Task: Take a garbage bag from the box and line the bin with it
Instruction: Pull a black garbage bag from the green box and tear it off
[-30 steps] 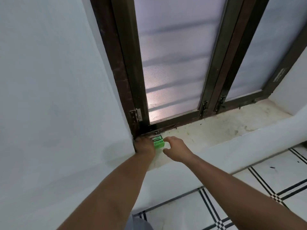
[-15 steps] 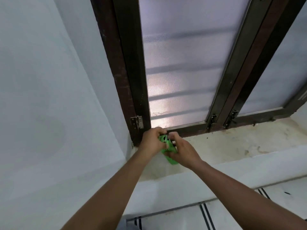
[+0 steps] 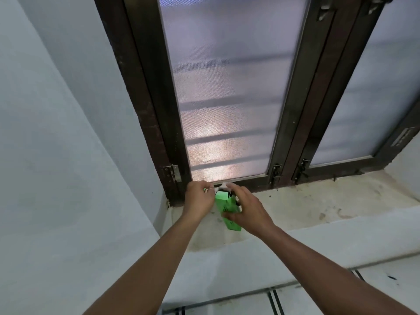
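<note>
Green box [image 3: 227, 209] — narrow, top flap open, tilted above the sill.

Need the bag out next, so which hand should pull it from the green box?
Probably the left hand. It sits at the open top end of the box, fingers pinched there, while the right hand is wrapped around the box, steadying it above the sill.

window frame [image 3: 156, 123] and wall [image 3: 56, 155] block left, sill [image 3: 318, 201] open rightward
</note>
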`<state>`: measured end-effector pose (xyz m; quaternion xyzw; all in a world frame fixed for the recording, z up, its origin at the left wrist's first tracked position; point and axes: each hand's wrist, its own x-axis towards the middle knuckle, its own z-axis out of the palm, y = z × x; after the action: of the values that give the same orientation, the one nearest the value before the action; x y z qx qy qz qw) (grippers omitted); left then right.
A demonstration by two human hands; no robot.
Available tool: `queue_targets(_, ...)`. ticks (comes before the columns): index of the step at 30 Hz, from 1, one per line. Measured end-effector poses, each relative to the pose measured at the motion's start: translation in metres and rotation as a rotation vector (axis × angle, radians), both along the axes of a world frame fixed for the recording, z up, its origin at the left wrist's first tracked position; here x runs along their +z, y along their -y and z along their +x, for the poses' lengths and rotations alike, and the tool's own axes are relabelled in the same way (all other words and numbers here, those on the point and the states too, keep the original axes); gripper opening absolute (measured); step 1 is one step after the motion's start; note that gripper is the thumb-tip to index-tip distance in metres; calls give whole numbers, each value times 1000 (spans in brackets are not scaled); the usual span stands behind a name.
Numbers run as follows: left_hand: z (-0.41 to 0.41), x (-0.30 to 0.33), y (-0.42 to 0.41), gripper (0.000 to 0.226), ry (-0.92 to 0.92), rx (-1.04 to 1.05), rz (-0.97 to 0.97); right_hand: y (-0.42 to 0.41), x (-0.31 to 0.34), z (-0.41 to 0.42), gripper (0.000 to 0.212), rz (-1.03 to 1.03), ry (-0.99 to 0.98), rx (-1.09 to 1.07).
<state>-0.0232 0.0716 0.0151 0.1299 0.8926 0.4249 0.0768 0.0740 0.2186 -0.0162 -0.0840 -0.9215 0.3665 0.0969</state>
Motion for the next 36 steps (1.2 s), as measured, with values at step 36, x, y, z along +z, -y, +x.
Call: queue_targets(36, 36, 63, -38, 64, -927, -902, -907, -5, 31, 17, 30, -1683, 297, -514)
